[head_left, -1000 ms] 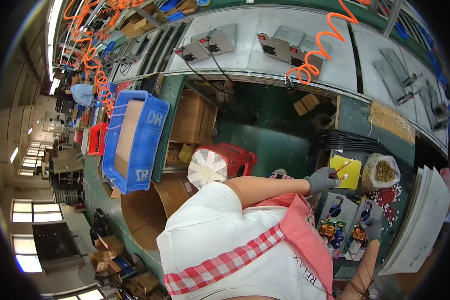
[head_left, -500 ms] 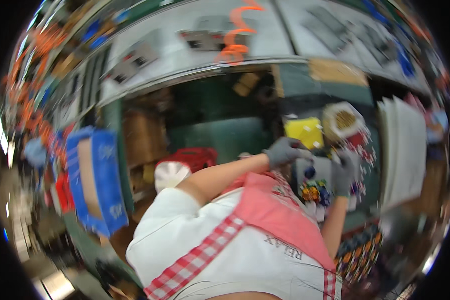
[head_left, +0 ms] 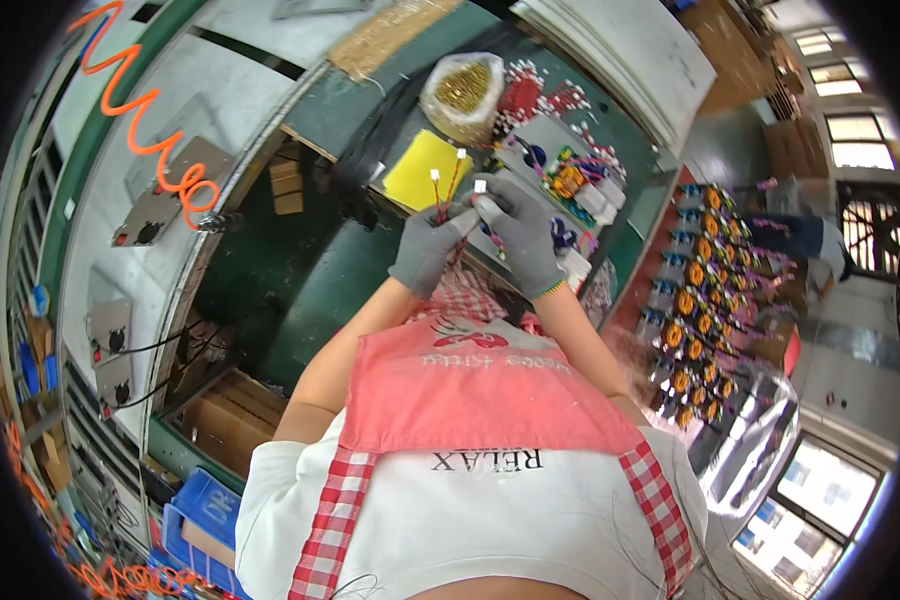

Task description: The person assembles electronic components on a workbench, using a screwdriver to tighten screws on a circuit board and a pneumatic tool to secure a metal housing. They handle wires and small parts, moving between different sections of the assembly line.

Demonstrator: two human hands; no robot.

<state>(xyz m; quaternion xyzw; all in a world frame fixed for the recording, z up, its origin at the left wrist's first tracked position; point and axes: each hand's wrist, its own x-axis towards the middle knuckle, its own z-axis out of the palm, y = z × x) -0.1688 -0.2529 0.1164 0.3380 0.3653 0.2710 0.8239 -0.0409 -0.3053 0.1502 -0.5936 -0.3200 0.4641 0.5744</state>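
Note:
In front of my chest, my left hand (head_left: 428, 252), in a grey glove, pinches thin red and dark wire leads (head_left: 440, 205) with small white plugs standing up from the fingertips. My right hand (head_left: 522, 232), also gloved, is closed at the same wires, its fingertips meeting the left ones. Another white plug (head_left: 480, 186) shows at the right fingers. Wire ends hang below the hands. Just beyond lies a yellow sheet (head_left: 422, 170) on the green bench. Right of it, a grey tray (head_left: 558, 133) carries parts with orange copper coils (head_left: 567, 181) and white blocks.
A white bag (head_left: 462, 112) of small brass-coloured pieces stands behind the yellow sheet, beside a heap of red-and-white leads (head_left: 522, 97). White panels (head_left: 620, 60) lean at the far right. Rows of coil assemblies (head_left: 705, 290) stand further right. A blue crate (head_left: 205, 515) sits lower left.
My view has swung to the right, so the bench now lies ahead of me. My hands have come together at the wire leads; before, they were apart over the parts.

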